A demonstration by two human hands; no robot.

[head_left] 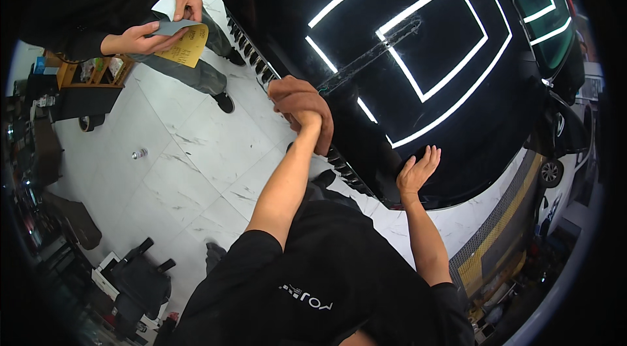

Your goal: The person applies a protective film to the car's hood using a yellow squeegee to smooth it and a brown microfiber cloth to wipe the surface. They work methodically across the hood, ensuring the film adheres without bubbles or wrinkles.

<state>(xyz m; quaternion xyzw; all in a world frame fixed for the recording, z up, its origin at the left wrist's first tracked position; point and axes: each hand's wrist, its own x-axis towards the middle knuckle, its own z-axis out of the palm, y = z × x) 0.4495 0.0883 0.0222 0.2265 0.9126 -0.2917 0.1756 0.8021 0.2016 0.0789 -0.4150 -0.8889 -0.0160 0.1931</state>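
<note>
A black car hood [450,130] fills the right half of the head view, glossy, with bright light strips mirrored in it. My left hand [307,120] is closed on a brown cloth [294,92], which is bunched at the front edge of the hood above the grille and hangs down past my wrist. My right hand [418,169] rests flat on the near side of the hood, fingers stretched out and holding nothing. Between the cloth and the middle of the hood runs a dull, streaky strip [372,62].
At the upper left a co-worker's hands [147,37] hold a sheet [185,47], grey on one face and yellow on the other. On the white tiled floor stands a small can [139,154]. A black chair [140,280] is at the lower left, a yellow-and-grey floor strip [499,215] at right.
</note>
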